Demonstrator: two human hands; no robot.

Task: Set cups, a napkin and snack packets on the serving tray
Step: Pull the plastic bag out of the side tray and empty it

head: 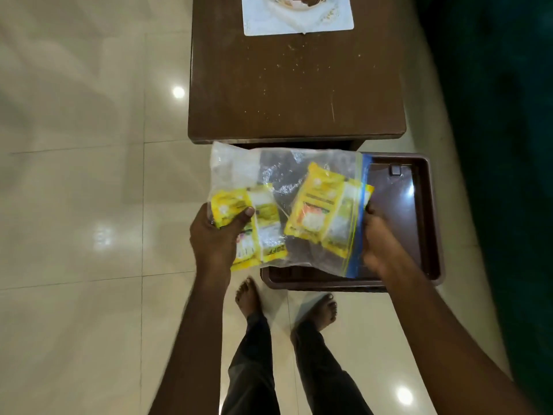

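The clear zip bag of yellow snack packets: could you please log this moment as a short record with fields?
held item: clear zip bag with yellow snack packets inside
left hand: grips the bag's left end
right hand: at the blue zip edge, blurred
serving tray: brown, below the bag, visible part bare
table: brown, crumbs, white mat at far end

Only one scrap of print was legible: the letters "OFF" at the bottom edge of the left yellow snack packet (270,251), preceded by characters too blurred to read. The printing on the right yellow snack packet (318,202) was too blurred to read.
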